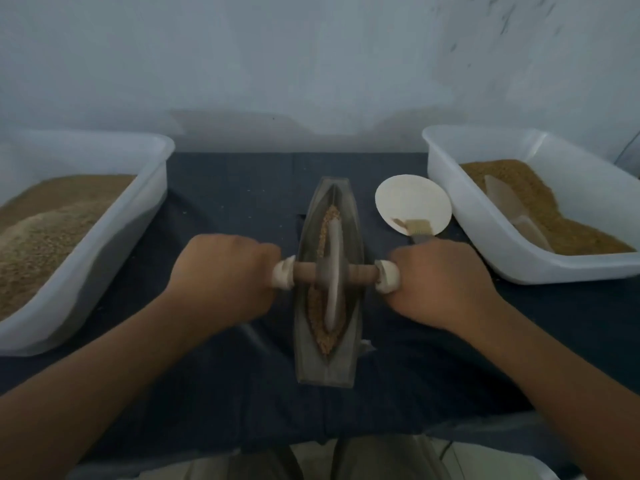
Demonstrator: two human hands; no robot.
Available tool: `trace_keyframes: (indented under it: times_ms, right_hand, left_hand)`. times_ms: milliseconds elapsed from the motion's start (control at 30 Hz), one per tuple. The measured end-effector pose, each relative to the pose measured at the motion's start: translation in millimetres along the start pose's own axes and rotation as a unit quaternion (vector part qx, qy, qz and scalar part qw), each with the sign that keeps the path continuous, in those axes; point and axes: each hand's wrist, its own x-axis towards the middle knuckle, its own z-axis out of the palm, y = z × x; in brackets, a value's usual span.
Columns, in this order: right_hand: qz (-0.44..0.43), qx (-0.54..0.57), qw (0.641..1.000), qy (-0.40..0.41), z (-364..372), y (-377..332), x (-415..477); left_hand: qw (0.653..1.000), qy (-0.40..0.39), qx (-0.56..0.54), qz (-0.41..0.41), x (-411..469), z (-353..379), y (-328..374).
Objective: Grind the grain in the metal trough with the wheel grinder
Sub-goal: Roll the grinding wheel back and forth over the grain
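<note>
Over the metal trough [325, 370], left hand [225, 271] and right hand [440, 282] clench the wheel grinder [330, 271], apparently amid grain [333, 213].

The wheel grinder [330, 271] is motion-blurred, and its axle ends vanish inside the left hand [225, 271] and right hand [440, 282]. The frame's side edges cut off the left tub [114, 251] and right tub [485, 237]. The right hand hides most of the brush [417, 226].

A dark blue cloth [225, 188] covers the table [242, 393]. On it the metal trough [306, 367] lies in the middle, a white left tub [114, 244] and right tub [485, 233] flank it, and a round plate [412, 199] sits between trough and right tub.
</note>
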Motion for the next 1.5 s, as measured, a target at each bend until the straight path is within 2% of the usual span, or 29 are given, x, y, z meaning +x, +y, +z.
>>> trace_keyframes:
  times_ms: [100,233,333,433,533,633,700,800,900,1000,1100,1133,1300,1367,1500]
  right_hand:
    - [0.047,-0.026,0.996,-0.068,14,8,25]
    - [0.115,-0.031,0.993,0.001,35,20,71]
    - [0.14,-0.013,0.99,-0.017,32,20,82]
    - [0.116,-0.009,0.992,-0.056,20,11,51]
    - [0.035,-0.055,0.998,0.01,5,-7,3]
    - [-0.005,-0.036,0.998,0.045,3,-11,-16]
    - [0.011,-0.047,0.998,0.031,14,-2,-5]
    - [0.082,-0.055,0.995,-0.014,32,14,38]
    - [0.119,-0.031,0.992,0.009,41,26,76]
    - [0.119,-0.063,0.991,-0.01,27,24,92]
    - [0.091,-0.038,0.993,-0.059,6,11,72]
    - [0.078,-0.037,0.994,-0.061,1,5,58]
    - [0.024,-0.068,0.997,-0.007,-2,-9,1]
    - [0.034,-0.064,0.997,-0.002,11,-1,9]
    - [0.114,-0.027,0.993,-0.02,29,14,56]
  left_hand:
    - [0.998,-0.029,0.038,-0.029,25,11,1]
    - [0.993,-0.078,0.024,-0.089,95,25,-6]
    - [0.991,-0.088,0.022,-0.095,106,22,-5]
    - [0.993,-0.085,0.024,-0.079,70,12,0]
    - [0.997,-0.047,0.02,-0.05,15,0,6]
    - [0.999,-0.003,-0.009,-0.04,-14,-4,8]
    - [0.998,-0.006,0.019,-0.053,-2,0,8]
    - [0.996,-0.021,0.067,-0.061,49,18,3]
    - [0.993,-0.06,0.047,-0.09,97,32,-6]
    - [0.989,-0.095,0.003,-0.111,109,34,-9]
    - [0.986,-0.116,-0.027,-0.113,76,29,-6]
    - [0.988,-0.108,-0.024,-0.11,58,27,-4]
    - [0.997,0.029,-0.012,-0.067,0,13,5]
    - [0.997,0.023,0.006,-0.07,13,17,5]
    - [0.995,-0.032,0.038,-0.091,74,31,-1]
